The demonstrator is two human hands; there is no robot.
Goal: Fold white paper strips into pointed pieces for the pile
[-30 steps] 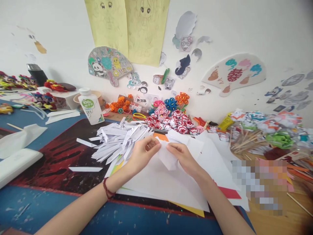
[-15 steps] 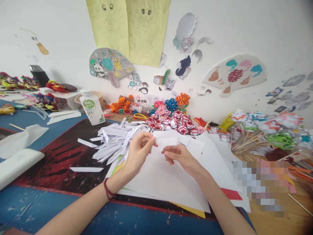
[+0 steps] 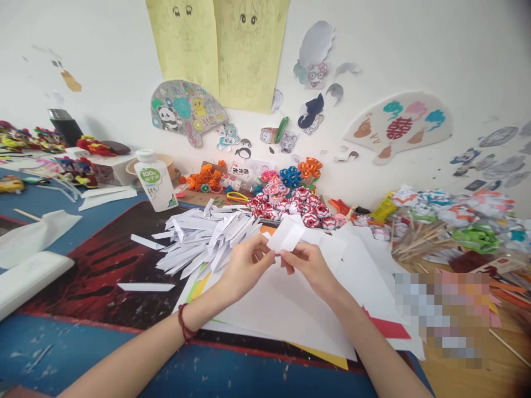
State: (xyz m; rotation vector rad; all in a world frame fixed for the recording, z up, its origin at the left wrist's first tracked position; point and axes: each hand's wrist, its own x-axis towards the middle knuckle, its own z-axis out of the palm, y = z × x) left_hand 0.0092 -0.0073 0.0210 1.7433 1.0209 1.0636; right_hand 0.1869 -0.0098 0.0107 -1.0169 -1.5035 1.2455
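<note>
Between my two hands is a small creased piece of white paper point(image 3: 287, 234), raised above the larger sheets. My left hand point(image 3: 251, 262) pinches its lower left edge with thumb and fingers. On the other side my right hand point(image 3: 306, 264) grips the lower right edge, its thumb close to the left thumb. Under both hands lies a stack of white paper sheets point(image 3: 286, 309), with yellow, green and red edges showing. A heap of folded white paper strips point(image 3: 207, 237) lies just left of my left hand, and one loose strip point(image 3: 146, 287) rests apart on the dark mat.
A white bottle point(image 3: 155, 182) stands at the back left. Red-and-white paper flowers point(image 3: 296, 207) are piled behind the sheets. Thin wooden sticks point(image 3: 418, 237) and wrapped bundles crowd the right side. A long white case point(image 3: 29, 284) lies at the left on the blue table point(image 3: 95, 359).
The small white paper has come up off the sheets, folded or creased, between my fingers. My hands have drawn closer together, and an orange patch now shows behind the paper.
</note>
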